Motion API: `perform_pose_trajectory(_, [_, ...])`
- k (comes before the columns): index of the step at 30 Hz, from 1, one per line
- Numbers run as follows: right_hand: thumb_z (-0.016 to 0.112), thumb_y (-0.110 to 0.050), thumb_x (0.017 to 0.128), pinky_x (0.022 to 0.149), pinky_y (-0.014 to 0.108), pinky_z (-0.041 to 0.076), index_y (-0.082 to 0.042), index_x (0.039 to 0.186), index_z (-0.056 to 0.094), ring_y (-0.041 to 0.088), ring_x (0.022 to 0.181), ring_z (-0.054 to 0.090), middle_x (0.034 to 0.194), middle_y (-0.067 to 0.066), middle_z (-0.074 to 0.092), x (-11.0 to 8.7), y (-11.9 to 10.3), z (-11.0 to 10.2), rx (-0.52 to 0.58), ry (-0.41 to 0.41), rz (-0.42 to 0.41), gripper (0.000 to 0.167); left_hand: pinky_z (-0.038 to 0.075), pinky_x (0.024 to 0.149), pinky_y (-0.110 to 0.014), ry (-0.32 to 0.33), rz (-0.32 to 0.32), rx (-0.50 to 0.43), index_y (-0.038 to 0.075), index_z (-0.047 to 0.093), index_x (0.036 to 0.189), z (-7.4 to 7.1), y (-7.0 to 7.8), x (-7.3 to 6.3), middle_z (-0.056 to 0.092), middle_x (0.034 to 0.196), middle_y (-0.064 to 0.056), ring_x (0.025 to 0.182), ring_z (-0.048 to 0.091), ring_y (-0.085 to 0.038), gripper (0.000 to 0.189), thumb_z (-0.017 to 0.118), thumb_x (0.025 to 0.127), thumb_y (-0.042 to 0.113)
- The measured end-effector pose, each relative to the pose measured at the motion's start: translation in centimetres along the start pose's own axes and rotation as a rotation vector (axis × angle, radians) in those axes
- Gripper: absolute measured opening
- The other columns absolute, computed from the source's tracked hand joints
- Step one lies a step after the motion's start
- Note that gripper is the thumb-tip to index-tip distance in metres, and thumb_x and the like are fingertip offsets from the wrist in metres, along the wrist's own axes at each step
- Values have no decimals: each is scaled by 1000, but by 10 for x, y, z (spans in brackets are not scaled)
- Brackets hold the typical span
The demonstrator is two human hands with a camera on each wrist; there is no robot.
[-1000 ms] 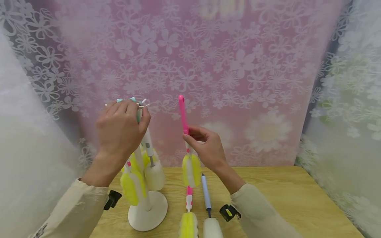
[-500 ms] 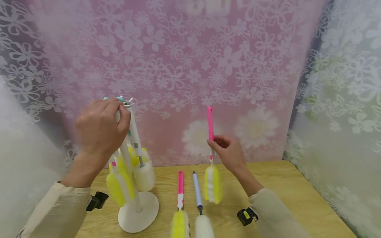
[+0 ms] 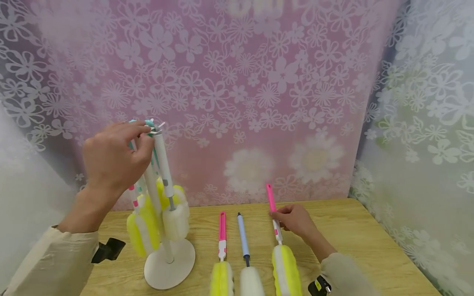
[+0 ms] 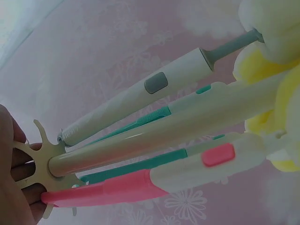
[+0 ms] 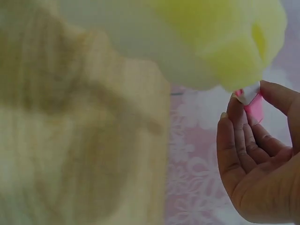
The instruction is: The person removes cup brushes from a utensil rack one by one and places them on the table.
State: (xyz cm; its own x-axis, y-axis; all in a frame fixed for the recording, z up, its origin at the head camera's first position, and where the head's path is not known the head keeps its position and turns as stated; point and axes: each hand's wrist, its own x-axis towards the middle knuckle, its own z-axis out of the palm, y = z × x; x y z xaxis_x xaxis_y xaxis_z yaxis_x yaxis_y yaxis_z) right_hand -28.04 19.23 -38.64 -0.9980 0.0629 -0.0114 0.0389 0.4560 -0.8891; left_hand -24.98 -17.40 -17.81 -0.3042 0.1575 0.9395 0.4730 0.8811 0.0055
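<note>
My left hand [image 3: 115, 158] grips the hooked top of a white brush stand [image 3: 155, 271]; in the left wrist view its fingers lie behind the hook crown [image 4: 43, 161]. Several sponge bottle brushes hang there, among them a white-handled bottle brush [image 3: 163, 164] and a pink-handled bottle brush [image 4: 112, 187]. At the right, my right hand [image 3: 299, 224] pinches the pink and white handle of another sponge bottle brush [image 3: 286, 269]. Its yellow and white head is low by the table, its handle tilted up; whether the head touches the wood I cannot tell.
On the wooden table [image 3: 333, 255] lie a pink-handled bottle brush [image 3: 222, 234] and a blue-handled bottle brush [image 3: 242, 236], side by side between the stand and my right hand. A pink flowered curtain [image 3: 237, 102] hangs behind the table, with pale sheets at both sides.
My right hand has carried the pink-handled bottle brush rightward, away from the stand, and down towards the table. My left hand stays at the stand's top. The head view has shifted slightly.
</note>
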Motion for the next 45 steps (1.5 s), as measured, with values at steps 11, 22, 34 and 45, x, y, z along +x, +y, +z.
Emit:
perform_pose_trajectory(11, [74,-23,82,53,31,49,-1,80,71,17,55,57,64,4,64,1,40,24,-76,-8,95,23,16,37,-30,-63,-3,-104,9,78,93,-3,-9,-2,72,99,-3,41,38,-15,35,45,82,17])
perform_pose_trajectory(22, [76,-27,79,50,25,41,-2,77,70,14,53,50,63,3,60,3,47,36,-146,-9,101,26,17,36,-25,-135,-5,-198,11,78,95,-6,-17,5,72,102,0,37,18,-5,31,50,84,16])
perform_pose_trajectory(34, [76,-29,79,51,26,43,-3,80,70,14,56,53,67,2,63,11,55,52,-141,-30,127,28,15,36,-20,-136,-24,-340,10,78,93,-6,-23,4,72,100,-2,40,34,-2,31,48,84,8])
perform_pose_trajectory(45, [77,-31,78,52,27,44,-3,79,68,15,58,54,69,3,62,11,51,60,-152,-34,122,29,17,39,-24,-158,-99,-486,8,77,93,-11,-34,1,72,100,-6,95,62,4,35,44,85,-2])
